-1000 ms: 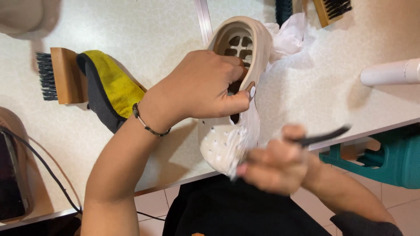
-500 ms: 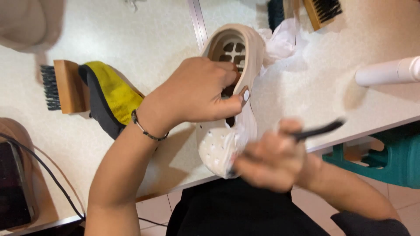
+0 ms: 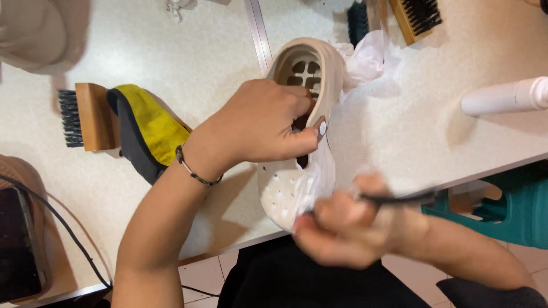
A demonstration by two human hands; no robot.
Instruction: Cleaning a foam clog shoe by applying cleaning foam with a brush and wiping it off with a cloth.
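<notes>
A cream clog shoe [image 3: 311, 65] with holes lies over the white table's front edge. My left hand [image 3: 260, 125] grips its middle, fingers tucked into the opening, a bead bracelet on the wrist. My right hand [image 3: 342, 225], blurred by motion, is closed on a thin dark brush handle [image 3: 399, 198] and presses at the shoe's toe end [image 3: 282, 197], where a white cloth or wipe covers part of it.
A wooden brush [image 3: 85, 117] lies beside a yellow and grey cloth [image 3: 145, 128] at left. Crumpled white tissue [image 3: 368, 57], another wooden brush [image 3: 419, 17] and a white bottle [image 3: 505, 97] lie to the right. A teal stool [image 3: 502, 208] stands below the table [image 3: 416, 137].
My right hand has shifted slightly back and forth at the shoe's toe, staying blurred. My left hand keeps the same grip on the shoe.
</notes>
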